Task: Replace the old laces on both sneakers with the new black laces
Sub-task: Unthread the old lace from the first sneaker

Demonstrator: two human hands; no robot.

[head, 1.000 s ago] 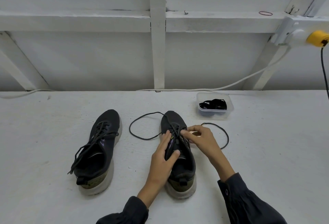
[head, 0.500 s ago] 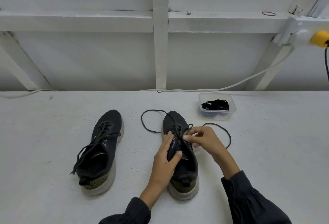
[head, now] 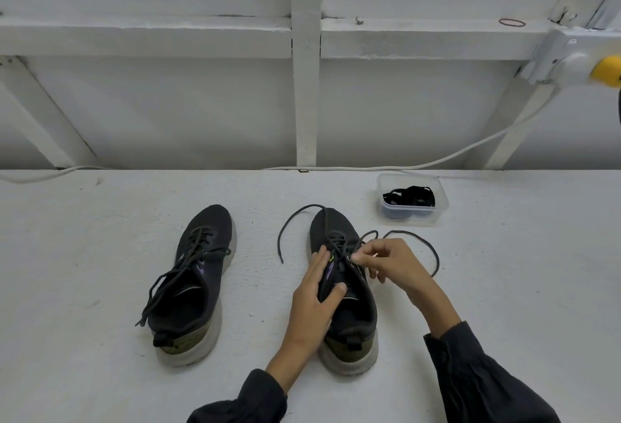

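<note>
Head view: right sneaker [head: 331, 222] is steadied by left hand [head: 312, 305], side wall clasped between thumb and fingers. Old lace [head: 416, 237], partly unthreaded, is pinched by right hand [head: 396, 268] at the eyelets. Left sneaker [head: 198, 288] is untouched and fully laced. New black laces [head: 408, 195] are left in container [head: 440, 210]. Early stage, judged.

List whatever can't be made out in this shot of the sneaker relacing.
1. Head view: the upper eyelets of the held sneaker are covered by the left hand gripping it and the right hand pinching its old lace. How far the lace is unthreaded is unclear.
2. Head view: the black bundle in the clear container is tangled and small, so the laces can't be counted.
3. Head view: the yellow object is cut off by the right edge.
</note>
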